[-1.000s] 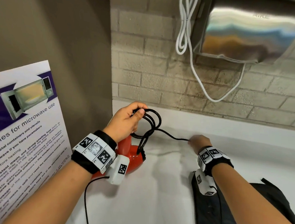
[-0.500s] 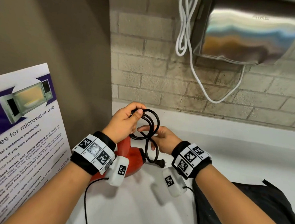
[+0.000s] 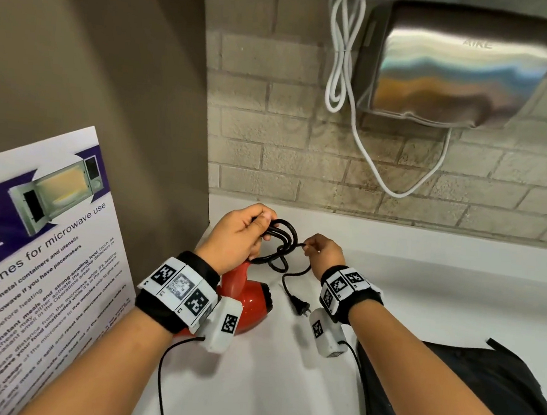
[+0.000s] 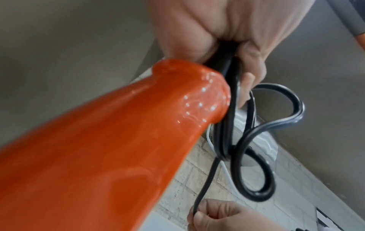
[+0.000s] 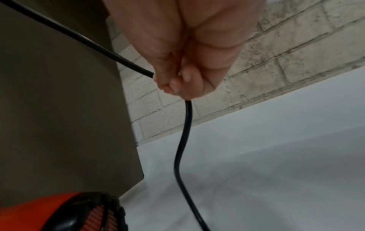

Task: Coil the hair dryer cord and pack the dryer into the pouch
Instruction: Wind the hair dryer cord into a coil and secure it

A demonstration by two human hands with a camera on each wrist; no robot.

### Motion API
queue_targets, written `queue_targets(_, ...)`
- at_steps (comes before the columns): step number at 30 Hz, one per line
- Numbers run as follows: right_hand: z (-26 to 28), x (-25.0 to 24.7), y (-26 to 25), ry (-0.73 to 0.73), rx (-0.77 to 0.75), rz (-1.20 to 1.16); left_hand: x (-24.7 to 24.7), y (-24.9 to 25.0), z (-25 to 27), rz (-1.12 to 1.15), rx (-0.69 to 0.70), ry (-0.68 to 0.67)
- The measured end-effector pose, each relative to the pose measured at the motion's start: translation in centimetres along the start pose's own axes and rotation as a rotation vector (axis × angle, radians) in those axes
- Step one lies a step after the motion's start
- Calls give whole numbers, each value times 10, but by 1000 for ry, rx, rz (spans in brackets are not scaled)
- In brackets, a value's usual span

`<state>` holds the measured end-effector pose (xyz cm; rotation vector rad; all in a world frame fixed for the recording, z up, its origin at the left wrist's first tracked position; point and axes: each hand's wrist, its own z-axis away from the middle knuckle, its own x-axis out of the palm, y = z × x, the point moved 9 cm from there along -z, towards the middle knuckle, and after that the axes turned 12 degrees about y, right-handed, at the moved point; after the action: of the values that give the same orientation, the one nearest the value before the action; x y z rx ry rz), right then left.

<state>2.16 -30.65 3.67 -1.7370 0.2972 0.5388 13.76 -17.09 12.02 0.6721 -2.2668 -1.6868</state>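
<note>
Seen from the head camera, the left hand (image 3: pixel 237 234) grips several gathered loops of the black cord (image 3: pixel 284 241) together with the top of the handle of the red hair dryer (image 3: pixel 248 298), whose body sits on the white counter (image 3: pixel 284 388) just under that wrist. The right hand (image 3: pixel 324 252), close beside the loops, pinches the cord's free stretch; below it the plug (image 3: pixel 302 307) dangles near the counter. A dark pouch (image 3: pixel 447 394) lies on the counter under the right forearm.

From the left wrist, the left hand (image 4: pixel 227 36) has its fingers curled around the cord (image 4: pixel 256 140) at the end of the orange-red dryer handle (image 4: pixel 118 140), loops hanging beyond the fingertips.

From the right wrist, the right hand (image 5: pixel 183 51) is closed in a pinch on the cord (image 5: pixel 183 140), which runs down toward the counter (image 5: pixel 276 156).
</note>
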Motion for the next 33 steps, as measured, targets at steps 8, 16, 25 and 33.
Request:
queue_targets(8,-23,-41,-11,181,21,-64,-3,1,0,-25,12,22)
queue_targets(16,-11,-57,-89,64,-471,60,-1,4,-3,-45,50,13)
queue_targets(25,51,5,-90,-394,-827,587,-11,5,-7,-49,92,75)
queue_targets(33,36,3,-108,-230,-730,377,-1,3,-3,-34,17,-47)
